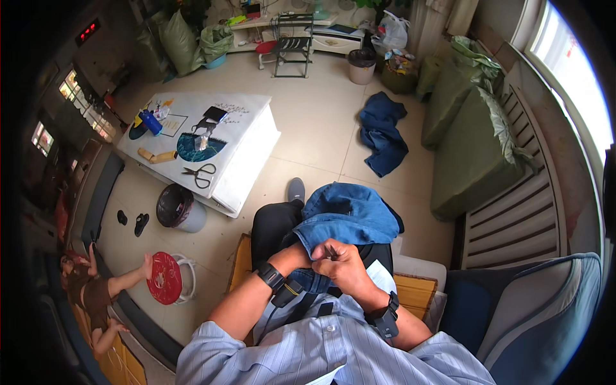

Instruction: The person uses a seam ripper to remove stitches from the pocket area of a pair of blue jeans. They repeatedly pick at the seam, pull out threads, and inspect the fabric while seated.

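Observation:
A blue denim garment (350, 215) lies bunched over my lap, its near edge folded up. My left hand (294, 258) reaches under that edge, and the cloth and my other hand hide its fingers. Right beside it, my right hand (339, 262) is closed at the denim's edge, thumb and forefinger pinched together. Something small and dark shows between those fingers, too little of it to name. Both wrists carry black strapped devices. On the floor ahead, to the right, lies a second, darker denim garment (383, 131), crumpled.
On the left stands a white-covered table (253, 138) with black-handled scissors (200, 174) and a blue bottle (151, 122). A lined bin (181, 208) and red-topped stool (165, 277) stand nearer. Another person (96, 292) reclines at far left. Large green sacks (471, 154) line the right wall.

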{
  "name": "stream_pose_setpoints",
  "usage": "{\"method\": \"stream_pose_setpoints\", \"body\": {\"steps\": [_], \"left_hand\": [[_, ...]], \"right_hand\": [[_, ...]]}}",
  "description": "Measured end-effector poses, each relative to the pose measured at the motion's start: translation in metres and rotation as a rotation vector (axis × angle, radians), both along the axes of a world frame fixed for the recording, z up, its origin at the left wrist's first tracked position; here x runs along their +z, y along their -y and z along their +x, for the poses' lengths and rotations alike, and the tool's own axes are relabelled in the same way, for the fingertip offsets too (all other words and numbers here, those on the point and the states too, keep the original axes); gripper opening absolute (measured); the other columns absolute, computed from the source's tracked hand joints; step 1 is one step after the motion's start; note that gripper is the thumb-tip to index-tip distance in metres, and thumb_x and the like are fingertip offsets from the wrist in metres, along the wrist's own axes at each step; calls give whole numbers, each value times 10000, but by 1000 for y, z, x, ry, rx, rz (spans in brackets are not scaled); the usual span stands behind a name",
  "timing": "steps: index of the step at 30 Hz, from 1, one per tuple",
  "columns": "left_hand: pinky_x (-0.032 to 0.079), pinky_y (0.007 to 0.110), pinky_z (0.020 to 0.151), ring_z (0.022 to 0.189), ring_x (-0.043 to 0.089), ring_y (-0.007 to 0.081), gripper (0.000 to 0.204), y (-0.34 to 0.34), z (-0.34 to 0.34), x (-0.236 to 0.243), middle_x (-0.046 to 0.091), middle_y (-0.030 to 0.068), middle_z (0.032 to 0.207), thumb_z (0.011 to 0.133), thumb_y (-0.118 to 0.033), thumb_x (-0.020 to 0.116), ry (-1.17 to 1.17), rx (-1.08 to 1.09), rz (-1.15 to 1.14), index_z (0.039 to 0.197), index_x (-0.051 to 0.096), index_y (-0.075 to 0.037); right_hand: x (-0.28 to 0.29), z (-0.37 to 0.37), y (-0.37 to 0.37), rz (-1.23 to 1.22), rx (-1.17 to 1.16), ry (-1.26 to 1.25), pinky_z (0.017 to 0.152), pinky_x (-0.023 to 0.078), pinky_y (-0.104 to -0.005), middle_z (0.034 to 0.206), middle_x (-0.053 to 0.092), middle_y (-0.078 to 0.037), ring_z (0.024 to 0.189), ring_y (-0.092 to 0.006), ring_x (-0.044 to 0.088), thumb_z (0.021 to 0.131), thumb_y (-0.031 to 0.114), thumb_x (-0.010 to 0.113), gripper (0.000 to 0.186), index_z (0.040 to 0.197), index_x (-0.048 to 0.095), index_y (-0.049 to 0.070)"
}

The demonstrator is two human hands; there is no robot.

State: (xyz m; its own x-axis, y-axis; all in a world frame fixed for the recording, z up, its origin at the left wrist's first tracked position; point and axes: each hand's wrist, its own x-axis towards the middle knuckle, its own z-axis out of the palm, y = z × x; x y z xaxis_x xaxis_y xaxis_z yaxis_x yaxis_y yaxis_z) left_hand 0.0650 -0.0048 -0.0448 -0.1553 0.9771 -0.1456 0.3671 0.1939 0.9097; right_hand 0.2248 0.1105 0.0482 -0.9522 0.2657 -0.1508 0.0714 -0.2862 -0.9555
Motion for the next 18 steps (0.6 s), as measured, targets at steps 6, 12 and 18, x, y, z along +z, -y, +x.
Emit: {"method": "stream_pose_setpoints", "body": {"steps": [6,12,18], "left_hand": [[513,360,1022,1115,625,153,326,3,4,-7,713,49,1236,931,-153,736,73,172,90,1240,685,-60],[526,339,980,1088,608,116,318,4,9,17,713,16,1202,928,-199,773,344,329,112,1203,705,-53],[512,344,1003,1107,629,143,437,9,-8,6,724,36,1206,877,-283,830,253,146,-82,1225,692,-57]], "right_hand": [[2,2,3,-18,4,-26,674,420,-224,812,581,60,772,-28,502,850,-79,707,125,914,653,15],[11,1,2,-62,21,-23,679,419,-222,821,575,72,763,-24,495,856,-70,718,131,914,654,28],[24,-1,-4,36,-41,-80,673,412,-222,817,557,68,762,-25,486,861,-63,720,127,913,640,22]]}}
